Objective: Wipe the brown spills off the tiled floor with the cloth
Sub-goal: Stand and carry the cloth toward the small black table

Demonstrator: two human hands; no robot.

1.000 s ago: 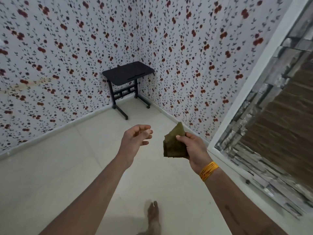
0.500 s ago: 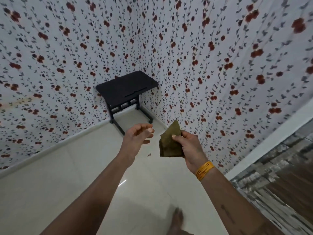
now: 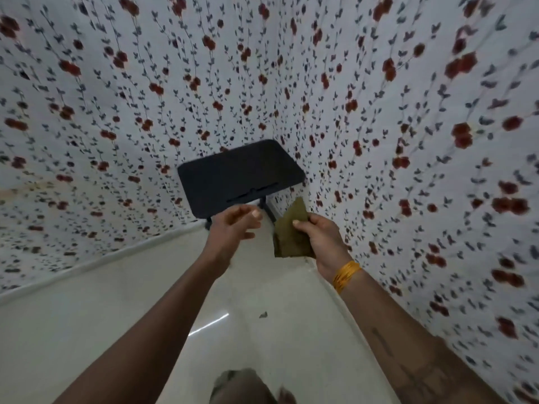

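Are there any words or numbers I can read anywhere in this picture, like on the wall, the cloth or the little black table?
None can be read.
Wall: only red flowers and leaves, no words.
Cloth in the right hand: plain, no label showing.
Black table: no writing.
Right forearm: dark marks, too blurred to read.

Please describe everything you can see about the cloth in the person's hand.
The olive-brown folded cloth looks like thin, soft fabric, folded flat, with one corner pointing up. It is held in the air above the pale tiled floor, upright, in front of the flowered wall. Only the right hand touches it, thumb pinching its front face.
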